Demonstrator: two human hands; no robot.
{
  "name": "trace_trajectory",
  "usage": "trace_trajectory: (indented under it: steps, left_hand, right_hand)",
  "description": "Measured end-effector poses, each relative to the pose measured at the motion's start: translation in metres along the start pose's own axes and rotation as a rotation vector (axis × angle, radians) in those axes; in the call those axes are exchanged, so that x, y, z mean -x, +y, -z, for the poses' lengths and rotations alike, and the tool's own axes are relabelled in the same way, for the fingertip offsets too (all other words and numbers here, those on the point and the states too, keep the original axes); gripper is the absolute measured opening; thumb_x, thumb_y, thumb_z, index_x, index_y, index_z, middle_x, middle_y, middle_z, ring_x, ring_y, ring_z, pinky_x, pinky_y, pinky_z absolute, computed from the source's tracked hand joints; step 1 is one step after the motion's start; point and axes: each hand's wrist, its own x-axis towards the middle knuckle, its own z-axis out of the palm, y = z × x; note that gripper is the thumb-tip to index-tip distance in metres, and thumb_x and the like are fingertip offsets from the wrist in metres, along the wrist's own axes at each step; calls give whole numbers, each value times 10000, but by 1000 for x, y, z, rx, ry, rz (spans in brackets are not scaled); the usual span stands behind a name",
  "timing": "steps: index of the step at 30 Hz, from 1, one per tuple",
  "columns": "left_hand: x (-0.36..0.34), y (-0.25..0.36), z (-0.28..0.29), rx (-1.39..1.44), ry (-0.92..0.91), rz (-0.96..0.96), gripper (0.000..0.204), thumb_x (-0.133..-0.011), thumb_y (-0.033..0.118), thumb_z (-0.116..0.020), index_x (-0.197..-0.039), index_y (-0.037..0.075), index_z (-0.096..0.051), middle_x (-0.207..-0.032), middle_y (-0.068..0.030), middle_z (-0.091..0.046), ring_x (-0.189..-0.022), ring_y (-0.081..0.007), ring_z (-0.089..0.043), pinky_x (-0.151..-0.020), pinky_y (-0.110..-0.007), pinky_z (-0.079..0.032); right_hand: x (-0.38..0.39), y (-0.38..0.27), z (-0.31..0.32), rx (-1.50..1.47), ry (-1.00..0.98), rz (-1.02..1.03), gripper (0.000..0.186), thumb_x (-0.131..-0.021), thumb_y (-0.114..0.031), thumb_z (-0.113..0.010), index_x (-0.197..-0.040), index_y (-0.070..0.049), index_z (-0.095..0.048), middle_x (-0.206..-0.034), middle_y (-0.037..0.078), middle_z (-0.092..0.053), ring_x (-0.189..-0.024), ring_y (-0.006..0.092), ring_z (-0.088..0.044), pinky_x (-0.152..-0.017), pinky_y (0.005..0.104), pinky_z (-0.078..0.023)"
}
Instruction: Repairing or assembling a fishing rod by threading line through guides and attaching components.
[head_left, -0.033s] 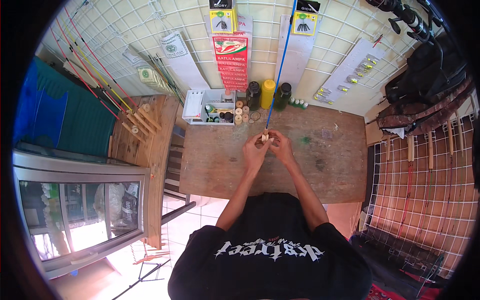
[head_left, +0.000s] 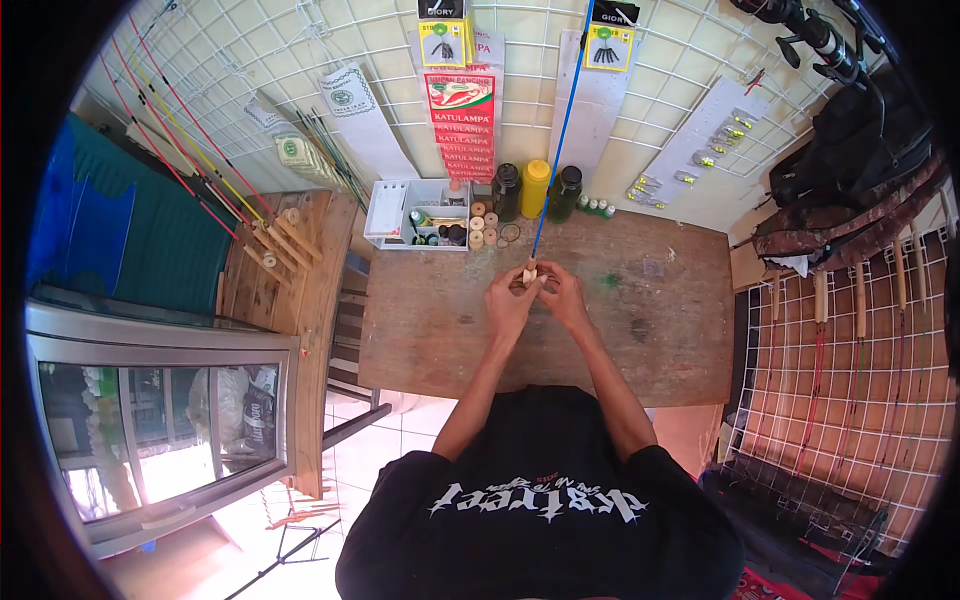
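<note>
A thin blue fishing rod [head_left: 560, 150] slants up from my hands and past the top edge of the view. Its lower end carries a small pale wooden or cork handle piece [head_left: 531, 272]. My left hand [head_left: 508, 303] grips this piece from the left, fingers curled around it. On the other side, my right hand [head_left: 564, 297] is closed on the same piece, thumb and fingertips meeting the left ones. Both hands are over the middle of the worn wooden table [head_left: 640, 350]. My fingers partly cover the handle piece.
At the table's back stand a white compartment box [head_left: 390, 242], several wooden rings and spools [head_left: 477, 222], a yellow bottle [head_left: 536, 188], dark bottles [head_left: 507, 190] and small vials [head_left: 596, 208]. A white wire grid [head_left: 290, 60] rises behind. More rods [head_left: 285, 243] lie on a left-hand bench.
</note>
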Motion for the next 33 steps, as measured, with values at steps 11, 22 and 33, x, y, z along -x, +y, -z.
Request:
trace_trajectory:
  steps: [11,22,33]
  left_hand:
    - [-11,-2,1,25,-51,97,284,-723,99,-705,-965,-44,-668,-838,-191,-652,-726,-229,-669,-652,-317,-522]
    - [-8,-1,-1,-87,-7,11,294,-718,93,-703,-987,-20,-673,-863,-192,-646,-736,-248,-663,-663,-326,-523]
    - [-12,-10,-3,73,4,25,247,-775,133,-701,-937,-51,-672,-687,-65,-660,-593,-77,-591,-547,-229,-478]
  right_hand:
    - [1,1,1,19,-36,-6,491,-759,25,-671,-1220,44,-503,-1151,140,-589,-1067,203,-575,-923,332,-481]
    - [-12,33,15,-336,-90,-102,320,-861,20,-468,-1164,69,-559,-1105,133,-614,-1032,189,-585,-912,299,-470]
    - [-10,31,-2,-255,65,-182,289,-821,52,-603,-1108,25,-593,-1028,66,-643,-930,124,-599,-856,261,-470]
